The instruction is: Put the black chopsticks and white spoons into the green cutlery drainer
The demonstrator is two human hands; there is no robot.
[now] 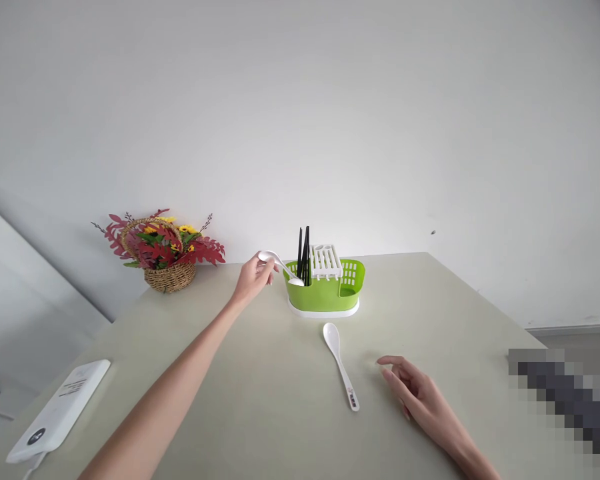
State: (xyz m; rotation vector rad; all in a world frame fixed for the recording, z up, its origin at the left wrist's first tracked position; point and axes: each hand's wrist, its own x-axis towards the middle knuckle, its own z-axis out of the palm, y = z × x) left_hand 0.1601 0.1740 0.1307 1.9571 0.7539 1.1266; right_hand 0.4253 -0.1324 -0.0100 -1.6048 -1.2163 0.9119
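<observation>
My left hand (pixel 256 275) is closed around a white spoon (pixel 279 260) beside the left end of a green cutlery caddy (pixel 320 295). The spoon slants down to the right, and its lower rounded end overlaps the caddy's left rim. Whether it touches the rim I cannot tell. Black chopsticks (pixel 304 257) stand upright in the caddy's left part, close to that spoon. A second white spoon (pixel 341 363) lies on the table in front of the caddy, bowl end away from me. To its right, my right hand (pixel 414 390) hovers or rests low with fingers apart, holding nothing.
The caddy carries a white slotted rack (pixel 326 261) and stands on a white base. A wicker basket of artificial flowers (pixel 170 277) sits at the table's back left. Near the left edge lies a white device (pixel 60 408) with a cable. A wall rises behind the table (pixel 260 400).
</observation>
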